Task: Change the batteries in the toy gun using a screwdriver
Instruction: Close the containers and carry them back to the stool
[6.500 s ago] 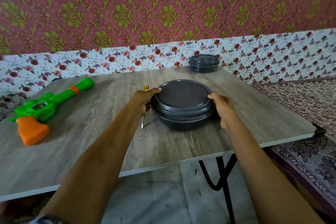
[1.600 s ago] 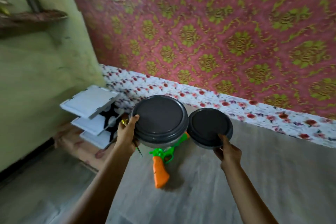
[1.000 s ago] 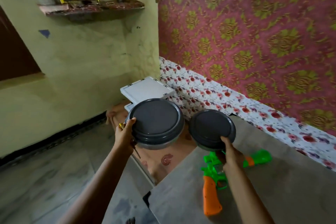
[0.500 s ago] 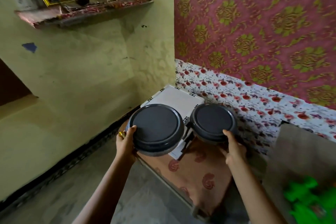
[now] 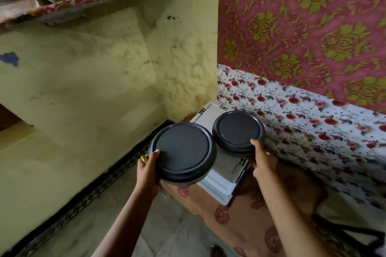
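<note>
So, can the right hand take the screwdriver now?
Probably not: the right hand grips the smaller lidded container, and the left hand holds the screwdriver together with the larger container.

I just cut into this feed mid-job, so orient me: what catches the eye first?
Two dark, lidded round containers fill the centre: the big container gripped by the left hand, and the small container held by the right hand over a white stack of panels. The yellow end of the screwdriver pokes out behind the left hand. Red-and-gold wallpaper covers the upper right.
</note>
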